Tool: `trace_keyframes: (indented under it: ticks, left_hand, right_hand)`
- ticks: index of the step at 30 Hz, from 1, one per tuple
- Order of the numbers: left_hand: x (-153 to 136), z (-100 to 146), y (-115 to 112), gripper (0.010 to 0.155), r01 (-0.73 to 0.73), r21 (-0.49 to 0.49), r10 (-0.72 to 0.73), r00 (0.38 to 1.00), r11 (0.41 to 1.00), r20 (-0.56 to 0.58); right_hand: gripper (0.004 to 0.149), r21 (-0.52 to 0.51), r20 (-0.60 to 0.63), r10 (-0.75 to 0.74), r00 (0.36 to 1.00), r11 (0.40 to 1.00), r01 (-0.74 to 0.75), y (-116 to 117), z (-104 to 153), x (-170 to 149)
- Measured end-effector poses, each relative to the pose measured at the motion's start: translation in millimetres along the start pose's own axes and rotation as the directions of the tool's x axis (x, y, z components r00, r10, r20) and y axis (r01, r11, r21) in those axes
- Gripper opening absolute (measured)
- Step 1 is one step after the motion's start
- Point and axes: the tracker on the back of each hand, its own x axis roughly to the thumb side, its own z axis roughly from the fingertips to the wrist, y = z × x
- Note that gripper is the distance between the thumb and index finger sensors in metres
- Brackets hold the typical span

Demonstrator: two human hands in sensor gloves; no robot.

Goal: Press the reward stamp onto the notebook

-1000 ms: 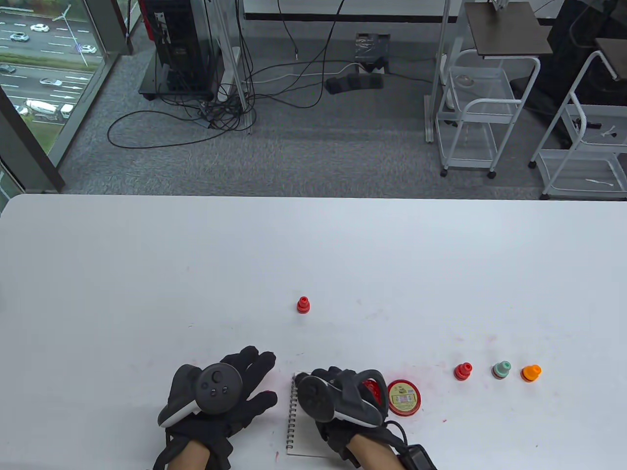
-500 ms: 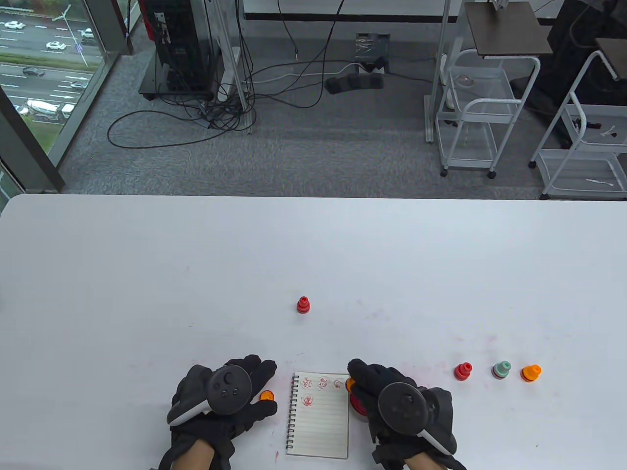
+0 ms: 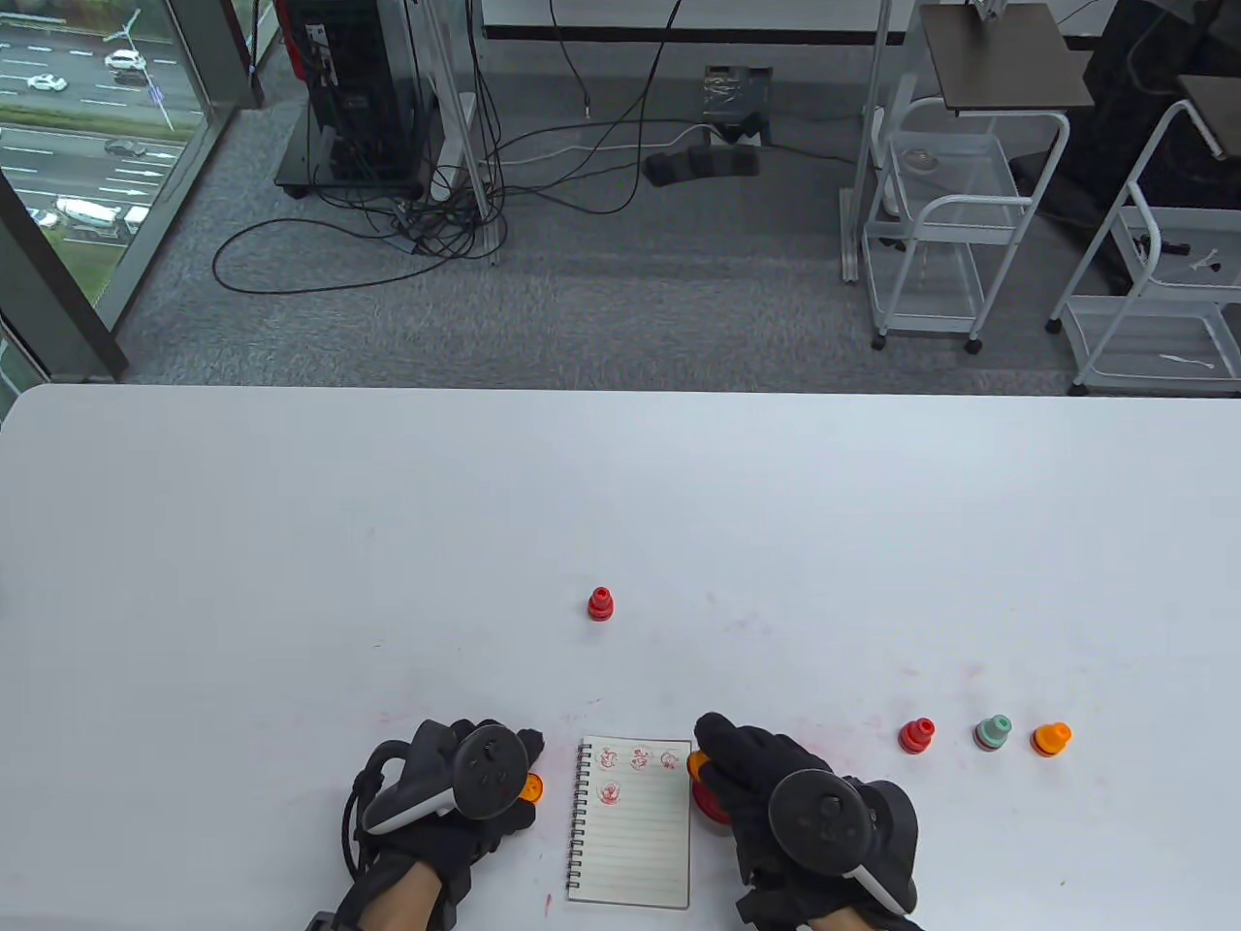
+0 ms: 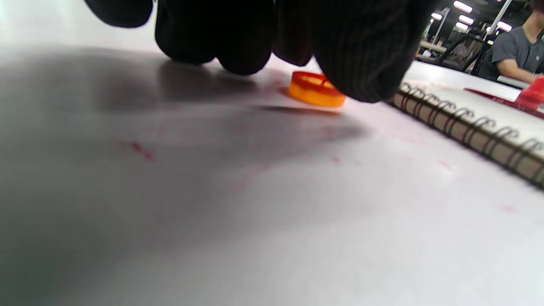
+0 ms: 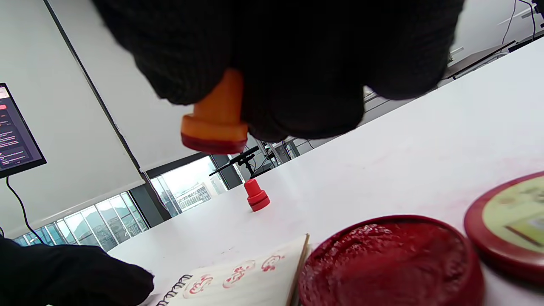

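Hovering stamp point(image 5: 214, 123) beside notebook point(image 3: 630, 824) edge

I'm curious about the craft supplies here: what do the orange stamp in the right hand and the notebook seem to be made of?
The orange stamp looks like matte moulded plastic, smooth and evenly coloured, with a red-inked face, possibly rubber. The notebook looks like lined paper, dull white, bound by a metal wire spiral along its left edge.

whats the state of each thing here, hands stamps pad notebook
right hand: grips orange stamp, lifted off table, inked face down
left hand: fingers over orange cap
orange cap: lying on table, off its stamp
ink pad: open, lid beside it
notebook: open, four red prints
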Motion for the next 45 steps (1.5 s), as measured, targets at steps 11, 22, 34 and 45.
trace_keyframes:
  ticks: [11, 22, 34, 45]
  left_hand:
    - [7.0, -8.7, -3.4, 0.066, 0.016, -0.005, -0.016, 0.998, 1.000, -0.058]
    - [5.6, 12.3, 21.2, 0.062, -0.251, 0.253, 0.232, 0.967, 0.934, 0.104]
    - [19.4, 19.1, 28.9, 0.067, -0.402, 0.338, 0.312, 0.904, 0.851, 0.291]
    - [44.4, 20.8, 30.4, 0.070, -0.393, 0.330, 0.265, 0.890, 0.858, 0.371]
  right_hand:
    - [0.045, 0.013, -0.005, 0.006, 1.000, 1.000, -0.006, 1.8, -0.1, -1.4]
    - [0.046, 0.009, 0.018, -0.014, 1.000, 1.000, 0.014, 1.2, 0.5, 1.8]
    - [0.049, 0.005, 0.109, -0.128, 0.986, 0.992, 0.129, 7.7, 3.7, 16.0]
    - [0.050, 0.022, 0.179, -0.307, 0.935, 0.951, 0.308, 14.2, 6.7, 37.4]
